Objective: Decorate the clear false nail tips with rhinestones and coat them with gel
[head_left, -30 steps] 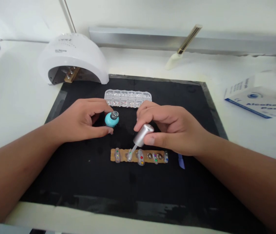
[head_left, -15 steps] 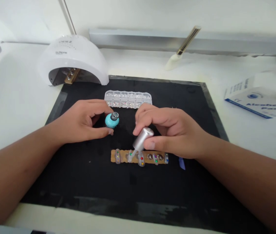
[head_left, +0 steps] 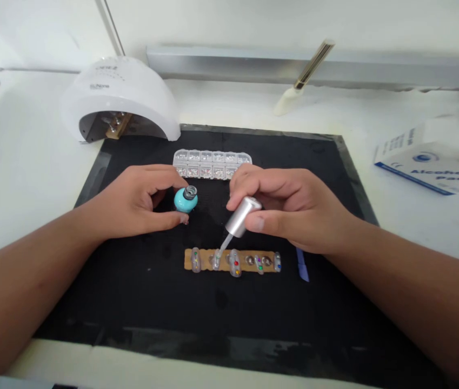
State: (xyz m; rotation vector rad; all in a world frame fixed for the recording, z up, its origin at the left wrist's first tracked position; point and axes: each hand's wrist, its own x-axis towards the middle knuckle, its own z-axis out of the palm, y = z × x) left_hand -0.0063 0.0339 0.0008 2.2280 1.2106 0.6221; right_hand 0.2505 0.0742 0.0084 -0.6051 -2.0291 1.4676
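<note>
Between its thumb and fingers, my left hand grips a turquoise nail polish bottle with its neck uncapped. My right hand pinches the silver cap of the nail polish brush, its stem slanting down to the left. The brush tip meets a clear false nail, second from the left on a tan wooden strip. Several false nails with coloured gems sit along that strip; one carries red and yellow stones. Bare round metal mounts show between some of them.
Behind my hands lies a clear compartment case of small gems. A white nail lamp stands back left with another wooden strip inside. A purple tool, a gold-handled brush and an alcohol pads box are on the right.
My right hand has shifted slightly up and right, drawing the brush tip toward the far end of the second false nail. More of the purple tool shows. My left hand stays still.
</note>
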